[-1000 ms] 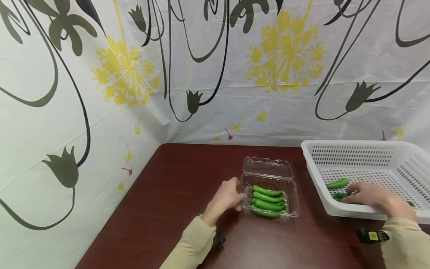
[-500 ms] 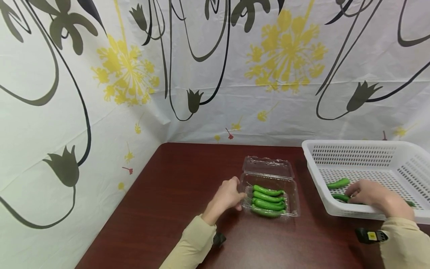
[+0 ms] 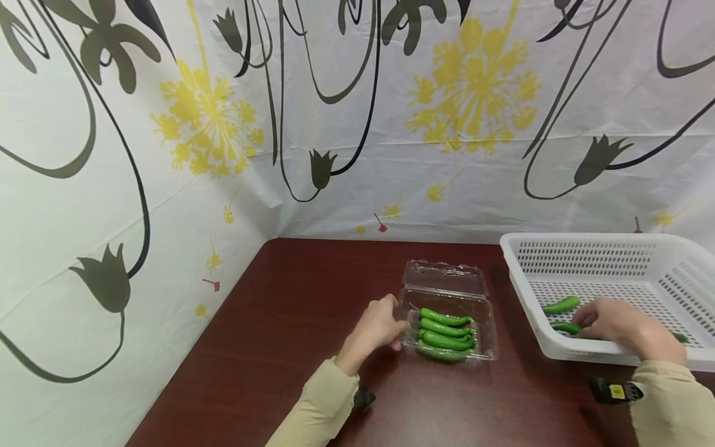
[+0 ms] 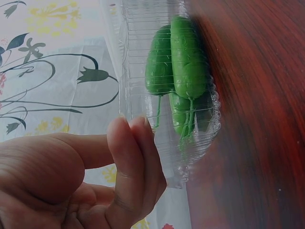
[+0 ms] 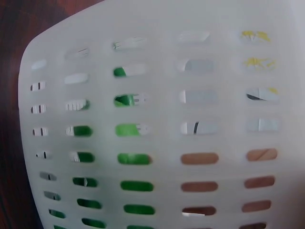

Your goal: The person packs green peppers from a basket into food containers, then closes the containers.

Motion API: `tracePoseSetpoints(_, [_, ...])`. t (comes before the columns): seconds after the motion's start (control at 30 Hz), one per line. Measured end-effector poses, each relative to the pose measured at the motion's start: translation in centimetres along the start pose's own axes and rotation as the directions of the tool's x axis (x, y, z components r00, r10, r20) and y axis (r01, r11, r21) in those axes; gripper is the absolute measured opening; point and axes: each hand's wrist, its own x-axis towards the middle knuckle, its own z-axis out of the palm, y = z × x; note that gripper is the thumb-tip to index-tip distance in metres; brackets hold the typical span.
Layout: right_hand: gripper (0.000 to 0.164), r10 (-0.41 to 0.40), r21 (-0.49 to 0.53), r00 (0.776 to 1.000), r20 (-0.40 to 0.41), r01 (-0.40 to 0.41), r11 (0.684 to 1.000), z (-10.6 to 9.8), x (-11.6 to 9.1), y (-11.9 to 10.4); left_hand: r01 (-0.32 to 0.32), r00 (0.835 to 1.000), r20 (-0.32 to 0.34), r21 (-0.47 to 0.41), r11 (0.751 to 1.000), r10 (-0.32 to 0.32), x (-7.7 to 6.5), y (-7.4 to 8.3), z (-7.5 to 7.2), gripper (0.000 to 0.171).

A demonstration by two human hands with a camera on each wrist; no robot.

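My left hand (image 3: 378,323) pinches the left edge of a clear plastic clamshell box (image 3: 485,323), whose lid (image 3: 445,277) stands open at the back. Inside, several green chili peppers (image 3: 445,330) lie side by side; the left wrist view shows the peppers (image 4: 188,59) through the clear wall, and the left hand (image 4: 119,176) at its rim. Inside the white basket (image 3: 525,292), my right hand (image 3: 620,323) holds a green chili pepper (image 3: 565,327) between thumb and fingers, partly hidden by the front wall. Another pepper (image 3: 561,305) lies just behind it.
The basket's slotted wall (image 5: 162,143) fills the right wrist view, with green and fingers showing through. One more pepper end (image 3: 681,338) shows right of my right hand. A dark red tabletop (image 3: 313,279) meets patterned white sheeting (image 3: 346,217) at the back and left.
My right hand has drawn back slightly to the right, and its thumb and fingers have curled in, so more of the pepper's end shows. My left hand and the box have stayed still.
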Motion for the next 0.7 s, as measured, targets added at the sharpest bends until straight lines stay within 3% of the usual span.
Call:
tracePoseSetpoints(0.17, [0.037,-0.019,-0.024,0.999,-0.038,0.019,1.000,-0.16,-0.19,-0.07,-0.002,1.000,-0.003,-0.006,1.000,0.002,-0.08,0.01,0.00,0.040])
tracePoseSetpoints(0.47, [0.031,-0.069,-0.106,0.980,-0.188,0.049,0.993,-0.25,-0.12,0.54,-0.006,1.000,-0.009,-0.003,1.000,0.006,-0.03,0.08,0.09,0.040])
tracePoseSetpoints(0.7, [0.029,-0.083,-0.122,0.963,-0.255,0.053,0.991,-0.34,-0.11,0.48,-0.005,1.000,-0.009,-0.004,1.000,0.005,-0.10,0.08,0.07,0.039])
